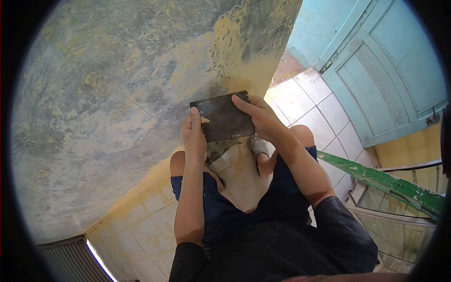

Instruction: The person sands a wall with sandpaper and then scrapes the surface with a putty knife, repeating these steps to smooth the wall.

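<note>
Between my two hands is a dark, flat, rectangular sheet of sandpaper point(225, 120), dusty and with pale worn spots. My left hand point(193, 129) grips its left edge, thumb on top and fingers hidden underneath. At the upper right corner and right edge, my right hand point(260, 115) pinches it, thumb pressed on the face. The sheet overlaps the lower part of a wall point(141, 94) with patchy grey and yellow paint. Below it, my sandalled foot point(258, 148) shows between my knees.
A worn green beam point(376, 178) slants in at the right, above framed glass panes point(394, 230). Farther back are a pale blue door point(390, 70) and white floor tiles point(324, 113). A ribbed metal panel point(73, 258) stands at the lower left.
</note>
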The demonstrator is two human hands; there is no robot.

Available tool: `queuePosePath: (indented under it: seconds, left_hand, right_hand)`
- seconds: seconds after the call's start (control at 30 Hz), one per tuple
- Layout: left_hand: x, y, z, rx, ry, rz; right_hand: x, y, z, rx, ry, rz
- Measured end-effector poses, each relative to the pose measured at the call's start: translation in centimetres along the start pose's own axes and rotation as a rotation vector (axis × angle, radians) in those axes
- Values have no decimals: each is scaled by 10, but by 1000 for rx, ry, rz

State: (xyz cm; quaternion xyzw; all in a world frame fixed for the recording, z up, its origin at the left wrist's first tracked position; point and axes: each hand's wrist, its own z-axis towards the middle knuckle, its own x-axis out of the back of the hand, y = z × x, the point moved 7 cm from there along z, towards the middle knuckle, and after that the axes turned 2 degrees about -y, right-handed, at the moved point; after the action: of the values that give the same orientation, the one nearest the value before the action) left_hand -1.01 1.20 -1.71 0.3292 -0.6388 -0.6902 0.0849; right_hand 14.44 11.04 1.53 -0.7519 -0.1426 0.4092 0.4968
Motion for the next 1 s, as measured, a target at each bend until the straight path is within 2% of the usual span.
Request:
queuePosePath:
  seconds: [0.17, 0.27, 0.3, 0.33, 0.37, 0.5, 0.53, 0.6, 0.67, 0.7, 0.73, 0.77, 0.8, 0.87, 0.9, 0.93, 1.0]
  left_hand:
    - [-3, 8, -1, -24, 28, 22]
    - [8, -4, 6, -11, 2, 21]
    - [15, -11, 8, -21, 1, 20]
    - [24, -10, 7, -85, 72, 309]
    - [28, -2, 13, -175, 147, 590]
    - [11, 29, -6, -300, 189, 544]
    - [11, 36, -13, -385, 232, 574]
    - [17, 52, -14, -494, 273, 603]
    - [11, 83, -29, -906, 356, 883]
    - [4, 106, -34, -1075, 353, 953]
    - [-6, 137, -39, -1242, 349, 1021]
    - [-16, 171, -46, -1380, 420, 1079]
    - [-27, 207, -53, -1513, 492, 1137]
    - [-34, 272, -49, -1752, 585, 1169]
    - [-42, 307, -50, -1791, 673, 1219]
    - [-52, 339, -54, -1832, 762, 1269]
    - [-70, 382, -55, -1918, 826, 1401]
  right_hand:
    - [-4, -1, 1, 43, -6, -44]
    - [-4, 4, 2, 27, -32, 34]
    - [-2, 0, 1, 33, 37, 75]
    - [0, -7, -1, 46, 104, 113]
    - [0, -18, 3, 79, 86, 97]
    - [45, -37, 6, 273, 206, 224]
    - [47, -54, 1, 332, 243, 279]
    - [50, -91, -33, 483, 471, 281]
    - [47, -127, -58, 832, 641, 164]
    - [53, -136, -60, 949, 830, 48]
    - [39, -150, -63, 1098, 936, -90]
    - [25, -160, -58, 1242, 1012, -296]
    - [-10, -173, -62, 1422, 1059, -628]
    - [-39, -169, -29, 1568, 976, -919]
    - [-55, -166, -16, 1615, 926, -1034]
    - [-60, -157, -4, 1614, 930, -1019]
    - [-73, -138, 26, 1560, 747, -1060]
